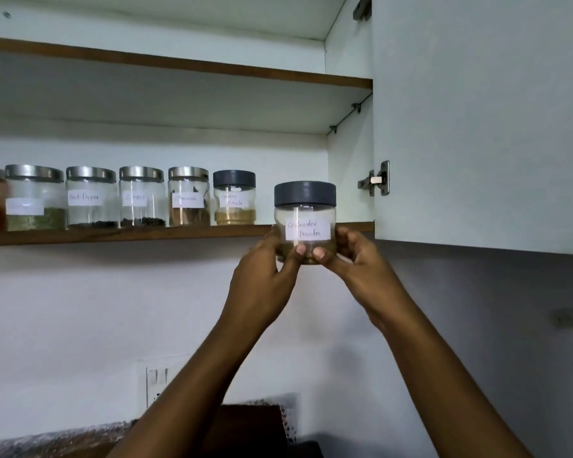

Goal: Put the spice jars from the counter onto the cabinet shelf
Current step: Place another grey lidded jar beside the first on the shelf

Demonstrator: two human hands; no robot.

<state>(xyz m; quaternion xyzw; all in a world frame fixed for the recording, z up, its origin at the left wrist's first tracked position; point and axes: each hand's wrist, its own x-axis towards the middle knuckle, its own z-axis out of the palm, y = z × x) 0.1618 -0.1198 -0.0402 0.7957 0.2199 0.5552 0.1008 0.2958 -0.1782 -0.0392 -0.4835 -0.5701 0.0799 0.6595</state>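
I hold a clear coriander powder jar (305, 209) with a dark grey lid and a white handwritten label in both hands. My left hand (262, 282) grips its left side and my right hand (354, 259) its right side, thumbs on the front near the base. The jar is raised in front of the brown front edge of the cabinet shelf (113, 236), at the shelf's right end. On the shelf stands a row of several labelled jars: a grey-lidded garam masala jar (234, 197), then steel-lidded cinnamon (188, 196), cloves (142, 196) and black pepper (91, 197) jars.
The open white cabinet door (477, 127) hangs to the right, its hinge (376, 180) near the jar. An upper shelf (179, 66) runs above. A wall switch plate (156, 381) and a speckled counter edge (47, 441) lie below.
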